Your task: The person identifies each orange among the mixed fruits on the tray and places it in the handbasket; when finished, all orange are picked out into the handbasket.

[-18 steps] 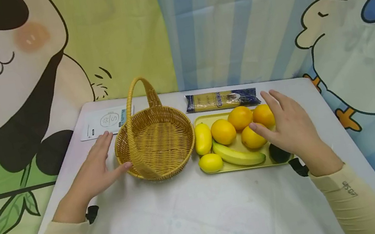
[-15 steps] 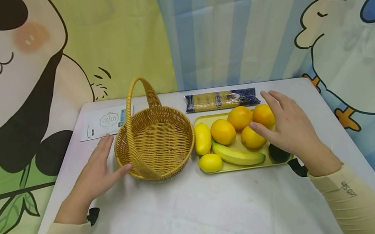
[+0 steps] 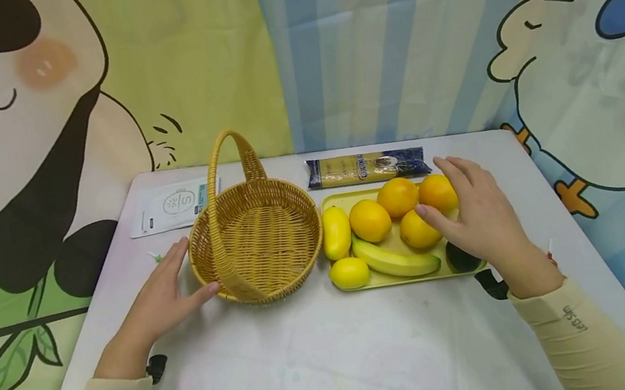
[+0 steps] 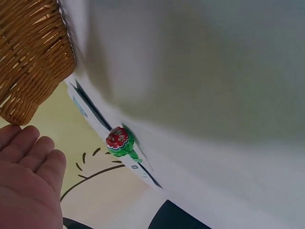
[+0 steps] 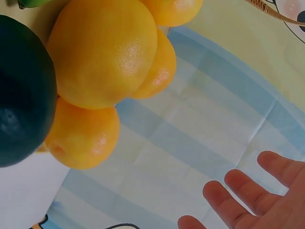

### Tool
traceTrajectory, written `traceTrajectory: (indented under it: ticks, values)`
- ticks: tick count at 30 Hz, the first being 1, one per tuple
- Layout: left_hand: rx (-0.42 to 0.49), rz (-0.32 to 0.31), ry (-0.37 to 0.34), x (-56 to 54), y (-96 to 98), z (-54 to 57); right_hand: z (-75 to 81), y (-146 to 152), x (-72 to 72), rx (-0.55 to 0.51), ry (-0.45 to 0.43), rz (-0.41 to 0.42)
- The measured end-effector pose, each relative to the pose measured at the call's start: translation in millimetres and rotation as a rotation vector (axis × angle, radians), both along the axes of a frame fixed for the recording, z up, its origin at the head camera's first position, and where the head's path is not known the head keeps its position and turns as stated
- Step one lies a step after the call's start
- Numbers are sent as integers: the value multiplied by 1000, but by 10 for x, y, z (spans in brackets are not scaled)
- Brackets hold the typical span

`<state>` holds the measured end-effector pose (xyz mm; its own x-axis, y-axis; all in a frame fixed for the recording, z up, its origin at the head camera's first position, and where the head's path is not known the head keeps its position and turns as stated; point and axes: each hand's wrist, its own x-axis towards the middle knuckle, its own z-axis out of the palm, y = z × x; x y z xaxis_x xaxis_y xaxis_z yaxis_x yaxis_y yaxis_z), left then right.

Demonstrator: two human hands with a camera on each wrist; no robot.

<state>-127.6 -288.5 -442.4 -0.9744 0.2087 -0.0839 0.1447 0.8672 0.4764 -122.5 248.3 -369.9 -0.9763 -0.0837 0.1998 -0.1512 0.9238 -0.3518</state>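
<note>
My left hand (image 3: 152, 311) is held with straight fingers at the left side of a round wicker basket (image 3: 265, 244) with a tall handle. In the left wrist view a wrapped red and green lollipop (image 4: 120, 141) lies on the table just past that hand. Over the right end of a yellow tray (image 3: 456, 273), my right hand (image 3: 481, 222) hovers with fingers spread, holding nothing. Several oranges (image 3: 370, 220), a banana (image 3: 395, 258), a lemon (image 3: 350, 273), a mango-like yellow fruit (image 3: 336, 233) and a smooth dark green oval fruit (image 5: 24, 90) lie in the tray.
A long blue and gold pasta packet (image 3: 366, 166) lies behind the tray. At the back left, behind the basket, is a flat white packet (image 3: 172, 206). Something small and red (image 3: 551, 257) shows beside the right wrist. Cartoon-printed curtains (image 3: 337, 46) bound the white table (image 3: 330, 371).
The left hand has drawn back a little toward the near edge, and part of the lollipop now shows beyond it. The right hand stays nearly still; the head view has shifted slightly.
</note>
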Motion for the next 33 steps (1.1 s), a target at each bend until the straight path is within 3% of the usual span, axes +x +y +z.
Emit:
traceTrajectory:
  ticks: [13, 33]
  values:
    - [36, 32, 11, -34, -34, -85, -235, -13, -19, -52, -87, -1]
    - [77, 39, 19, -28, -43, -139, -570, -10, -132, -31, -207, -1]
